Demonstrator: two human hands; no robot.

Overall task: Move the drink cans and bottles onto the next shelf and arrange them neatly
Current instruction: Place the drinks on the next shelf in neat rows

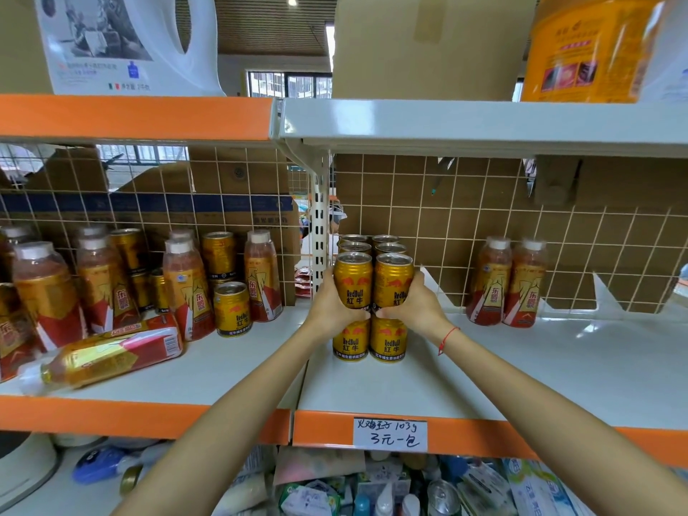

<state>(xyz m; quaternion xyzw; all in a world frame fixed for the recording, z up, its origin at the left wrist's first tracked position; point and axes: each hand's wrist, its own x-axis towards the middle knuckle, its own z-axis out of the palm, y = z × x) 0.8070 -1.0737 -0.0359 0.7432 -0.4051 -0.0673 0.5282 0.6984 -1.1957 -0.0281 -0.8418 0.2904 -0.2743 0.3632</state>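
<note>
While both forearms reach straight in over the right-hand shelf point(521, 366), the left hand point(331, 303) curls round one upper gold can point(353, 279) and the right hand point(413, 305) round its neighbour point(394, 281), fingertips meeting in front. Both cans stand upright on two lower cans point(368, 340), at the front of a stacked block. Two bottles point(506, 283) stand well to the right.

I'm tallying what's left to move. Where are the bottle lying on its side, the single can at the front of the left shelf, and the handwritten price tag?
Lying bottle point(111, 353): head view, label mid-body.
Single can point(232, 309): head view, front wall.
Price tag point(389, 435): head view, paper centre.
</note>
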